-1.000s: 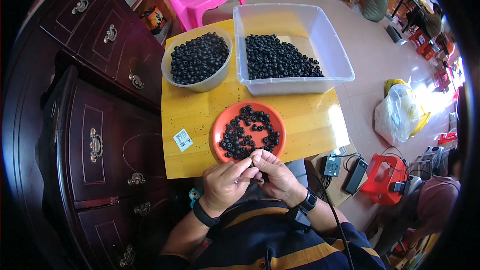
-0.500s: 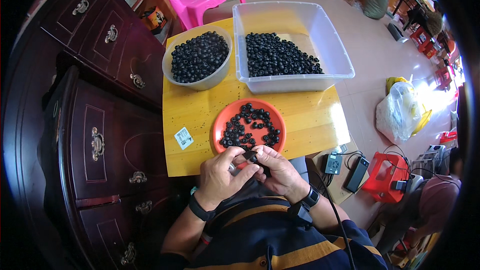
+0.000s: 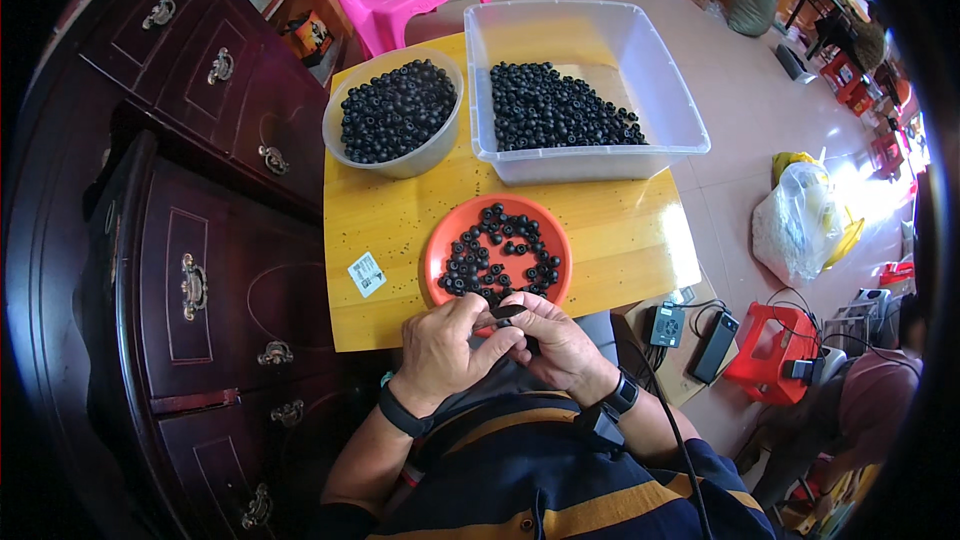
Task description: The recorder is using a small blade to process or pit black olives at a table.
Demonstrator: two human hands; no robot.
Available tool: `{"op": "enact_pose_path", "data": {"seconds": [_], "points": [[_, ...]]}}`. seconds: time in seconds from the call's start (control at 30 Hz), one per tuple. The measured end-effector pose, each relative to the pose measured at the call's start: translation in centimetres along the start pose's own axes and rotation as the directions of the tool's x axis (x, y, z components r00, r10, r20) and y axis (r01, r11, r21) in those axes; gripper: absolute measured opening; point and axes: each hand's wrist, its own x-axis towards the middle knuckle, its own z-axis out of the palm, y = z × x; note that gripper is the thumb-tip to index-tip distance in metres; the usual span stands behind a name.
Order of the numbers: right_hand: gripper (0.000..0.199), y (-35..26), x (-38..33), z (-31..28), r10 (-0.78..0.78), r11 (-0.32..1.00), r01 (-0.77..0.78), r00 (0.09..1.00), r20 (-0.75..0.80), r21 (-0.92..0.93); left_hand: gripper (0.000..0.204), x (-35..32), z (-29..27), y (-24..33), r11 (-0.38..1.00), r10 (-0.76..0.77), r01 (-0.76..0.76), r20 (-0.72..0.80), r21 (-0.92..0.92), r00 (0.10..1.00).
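Note:
My left hand [image 3: 445, 355] and my right hand [image 3: 560, 345] meet over the near rim of an orange-red plate [image 3: 436, 275]. Closed fingers of the right hand grip a small dark blade [image 3: 510, 311], its flat side showing between the hands. Thumb and forefinger of the left hand pinch together at the blade's left end; what they hold is hidden. Small round black parts with holes, like rubber grommets [image 3: 483, 262], lie scattered on the plate just beyond my fingertips.
Behind the plate stand a round clear tub [image 3: 452, 130] and a larger clear bin [image 3: 590, 168], both holding many black parts. A label [image 3: 367, 275] lies on the yellow table [image 3: 620, 240]. Dark drawers [image 3: 190, 340] flank the left; a red stool [image 3: 775, 350] and another person [image 3: 870, 410] are right.
The dark blade has turned between my fingers, now showing longer and flatter. My hands stay in nearly the same place over the plate's near rim.

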Motion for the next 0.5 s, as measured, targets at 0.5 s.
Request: {"op": "enact_pose_path", "data": {"seconds": [0.5], "points": [[0.009, 0.09, 0.83, -0.1, 0.014, 1.0, -0.014, 0.997, -0.082, 0.003, 0.027, 0.23, -0.22, -0.46, 0.984, -0.031, 0.034, 0.018, -0.174, 0.999]]}}
